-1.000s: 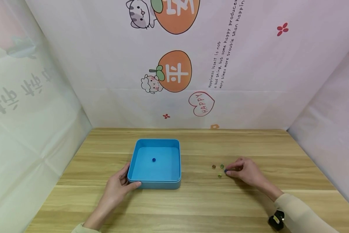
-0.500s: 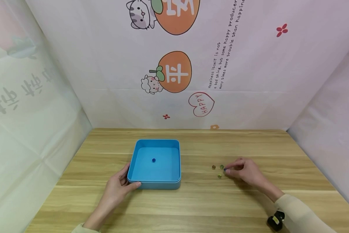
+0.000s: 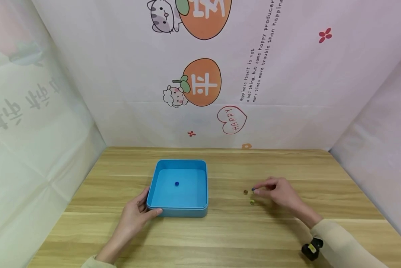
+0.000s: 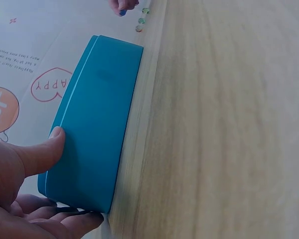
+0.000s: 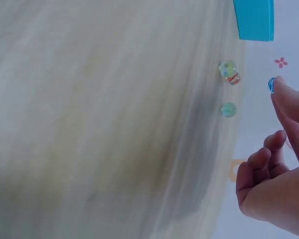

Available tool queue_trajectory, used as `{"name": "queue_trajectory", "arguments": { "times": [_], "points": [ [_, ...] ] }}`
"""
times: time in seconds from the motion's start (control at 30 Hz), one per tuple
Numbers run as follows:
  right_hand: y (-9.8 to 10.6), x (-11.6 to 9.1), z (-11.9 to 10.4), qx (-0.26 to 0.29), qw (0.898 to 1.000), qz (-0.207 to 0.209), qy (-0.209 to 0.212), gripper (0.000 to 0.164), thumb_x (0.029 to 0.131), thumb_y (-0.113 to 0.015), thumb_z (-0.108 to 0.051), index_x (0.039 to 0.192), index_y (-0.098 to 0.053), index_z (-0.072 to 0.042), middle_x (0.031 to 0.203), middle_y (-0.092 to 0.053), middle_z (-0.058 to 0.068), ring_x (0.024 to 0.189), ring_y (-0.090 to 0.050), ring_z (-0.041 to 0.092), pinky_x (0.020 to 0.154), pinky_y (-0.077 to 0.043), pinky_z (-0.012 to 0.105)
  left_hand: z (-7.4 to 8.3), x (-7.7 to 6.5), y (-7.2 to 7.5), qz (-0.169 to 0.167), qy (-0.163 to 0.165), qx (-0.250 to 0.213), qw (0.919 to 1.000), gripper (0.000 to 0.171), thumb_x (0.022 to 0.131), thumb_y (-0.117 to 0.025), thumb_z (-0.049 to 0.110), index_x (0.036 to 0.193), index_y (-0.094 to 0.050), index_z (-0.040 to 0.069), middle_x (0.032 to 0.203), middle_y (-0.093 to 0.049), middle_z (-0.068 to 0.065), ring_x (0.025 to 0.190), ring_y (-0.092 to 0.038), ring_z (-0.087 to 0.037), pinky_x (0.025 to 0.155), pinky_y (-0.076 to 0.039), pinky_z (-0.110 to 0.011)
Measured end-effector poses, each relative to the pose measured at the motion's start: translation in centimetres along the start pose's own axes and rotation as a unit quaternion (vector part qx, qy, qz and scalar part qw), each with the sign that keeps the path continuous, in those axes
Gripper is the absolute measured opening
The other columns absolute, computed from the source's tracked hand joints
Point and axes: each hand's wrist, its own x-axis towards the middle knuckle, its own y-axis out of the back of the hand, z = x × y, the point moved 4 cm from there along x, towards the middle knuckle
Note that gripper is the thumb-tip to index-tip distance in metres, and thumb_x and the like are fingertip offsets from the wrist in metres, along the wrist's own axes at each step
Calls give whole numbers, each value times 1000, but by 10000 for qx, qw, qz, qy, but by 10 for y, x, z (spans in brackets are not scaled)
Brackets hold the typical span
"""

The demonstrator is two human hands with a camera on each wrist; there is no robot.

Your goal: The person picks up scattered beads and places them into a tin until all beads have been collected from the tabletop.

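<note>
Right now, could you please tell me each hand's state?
Left hand: holding the blue box by one corner.
Right hand: pinching a blue marble above the table.

Box (image 3: 185, 213), lower ctr of head view: hard plastic by look, smooth, satin-to-matt walls. Loose marbles (image 5: 228, 109), rt of ctr in rt wrist view: see-thru, glass-like, glossy. Striped marble (image 5: 271, 85), far rt there: smooth, also glassy. Tabletop (image 3: 187, 243), bottom of head view: wood-grain, smooth, low sheen. Backdrop (image 3: 287, 123), upper frame: thin printed sheet, cloth or plastic unclear, mostly matt, faint creases. Sleeve (image 3: 342, 240), lower rt: soft matt cloth.
</note>
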Motion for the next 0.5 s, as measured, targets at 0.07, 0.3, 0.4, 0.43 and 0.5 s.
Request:
{"name": "queue_trajectory", "arguments": {
  "times": [0.07, 0.3, 0.4, 0.43, 0.5],
  "points": [
    [-1, 2, -5, 5, 10000, -57, -7, 20, 93, -85, -25, 108, -85, -12, 85, -57, 5, 77, -44, 20, 60, -35, 27, 1, 0, 0, -6, -14, 1, 10000, 93, 90, -86, 11, 161, -30, -8, 165, -29, -30, 147, -37, -41, 108, -48, -46],
    [-7, 12, -20, 253, 9995, -212, -16, 20, 94, -83, -24, 109, -84, -10, 88, -57, 8, 80, -45, 23, 62, -37, 28, 2, 0, 0, -21, -12, -49, 10000, 93, 90, -87, 10, 161, -30, -8, 165, -29, -30, 147, -38, -41, 107, -48, -45],
    [-12, 17, -26, 369, 9990, -245, -41, 20, 94, -84, -25, 108, -84, -11, 90, -60, 9, 81, -46, 23, 62, -38, 28, 1, 0, 0, -22, -19, -55, 10000, 93, 90, -87, 11, 161, -30, -8, 165, -29, -30, 147, -38, -41, 107, -48, -45],
    [-14, 19, -28, 428, 9987, -265, -55, 20, 94, -84, -24, 109, -84, -10, 91, -60, 9, 81, -45, 23, 62, -38, 28, 1, 0, 0, -25, -20, -57, 10000, 94, 90, -87, 11, 161, -30, -8, 165, -29, -30, 147, -37, -41, 107, -48, -45],
    [-17, 22, -34, 522, 9982, -299, -32, 21, 94, -84, -23, 109, -84, -9, 90, -60, 9, 80, -44, 23, 61, -38, 27, 1, 0, 0, -27, -27, -56, 10000, 94, 90, -87, 11, 161, -30, -8, 165, -29, -30, 147, -37, -41, 107, -48, -45]
  ]
}}
